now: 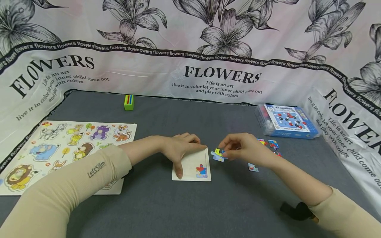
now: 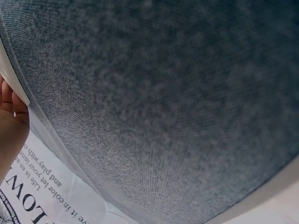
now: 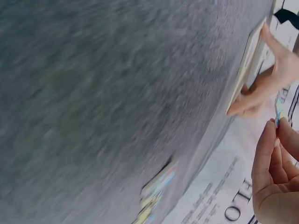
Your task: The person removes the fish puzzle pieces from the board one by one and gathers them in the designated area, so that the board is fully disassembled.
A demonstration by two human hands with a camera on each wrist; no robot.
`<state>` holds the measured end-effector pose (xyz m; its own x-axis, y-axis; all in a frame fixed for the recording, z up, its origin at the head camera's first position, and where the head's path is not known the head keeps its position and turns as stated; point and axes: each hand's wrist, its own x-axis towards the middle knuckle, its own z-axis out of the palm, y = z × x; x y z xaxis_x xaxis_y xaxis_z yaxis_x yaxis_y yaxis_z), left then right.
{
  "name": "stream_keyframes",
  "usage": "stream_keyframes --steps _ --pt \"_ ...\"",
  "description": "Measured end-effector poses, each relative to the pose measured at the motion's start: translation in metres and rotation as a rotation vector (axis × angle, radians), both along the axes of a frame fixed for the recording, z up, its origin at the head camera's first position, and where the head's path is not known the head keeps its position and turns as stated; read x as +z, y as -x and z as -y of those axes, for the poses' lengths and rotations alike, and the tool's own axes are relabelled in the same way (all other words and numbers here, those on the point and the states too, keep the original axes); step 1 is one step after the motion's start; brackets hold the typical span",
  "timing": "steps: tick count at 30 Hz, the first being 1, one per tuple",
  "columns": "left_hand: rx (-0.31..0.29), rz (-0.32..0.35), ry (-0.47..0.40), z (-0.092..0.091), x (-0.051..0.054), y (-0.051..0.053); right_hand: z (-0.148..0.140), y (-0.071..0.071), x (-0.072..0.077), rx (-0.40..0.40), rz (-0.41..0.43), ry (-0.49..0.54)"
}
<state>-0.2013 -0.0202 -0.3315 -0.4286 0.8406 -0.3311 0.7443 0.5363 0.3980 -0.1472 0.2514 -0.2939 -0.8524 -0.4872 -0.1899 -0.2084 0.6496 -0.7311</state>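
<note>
A small pale puzzle board (image 1: 190, 167) lies on the grey cloth in the head view, with a red, blue and yellow jigsaw piece (image 1: 201, 171) at its front right corner. My left hand (image 1: 181, 148) rests over the board, thumb and index finger spread towards its edges. Just right of the board, my right hand (image 1: 245, 148) pinches a light-blue and yellow jigsaw piece (image 1: 218, 156) between thumb and fingertips. The right wrist view shows this held piece (image 3: 279, 113) edge-on, raised off the cloth. Loose jigsaw pieces (image 1: 253, 167) lie beyond and beneath my right forearm, partly hidden.
A large animal puzzle board (image 1: 66, 145) lies at the left, partly under my left sleeve. A green block with coloured stripes (image 1: 129, 103) stands at the back. At the back right lies a blue-and-clear plastic box (image 1: 287, 120). A flower-printed sheet (image 1: 143, 72) hangs behind.
</note>
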Motion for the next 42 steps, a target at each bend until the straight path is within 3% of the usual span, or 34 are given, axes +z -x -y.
stream_keyframes --steps 19,29,42 --pt "-0.008 -0.001 -0.002 0.001 0.001 -0.001 -0.084 0.004 0.008 -0.094 -0.022 -0.087" --pt "-0.015 -0.011 0.006 0.001 0.001 0.0 -0.124 0.001 0.002 -0.034 0.051 -0.138" --pt "-0.018 -0.008 0.005 0.001 0.001 0.0 -0.143 0.001 -0.007 0.122 0.161 -0.067"
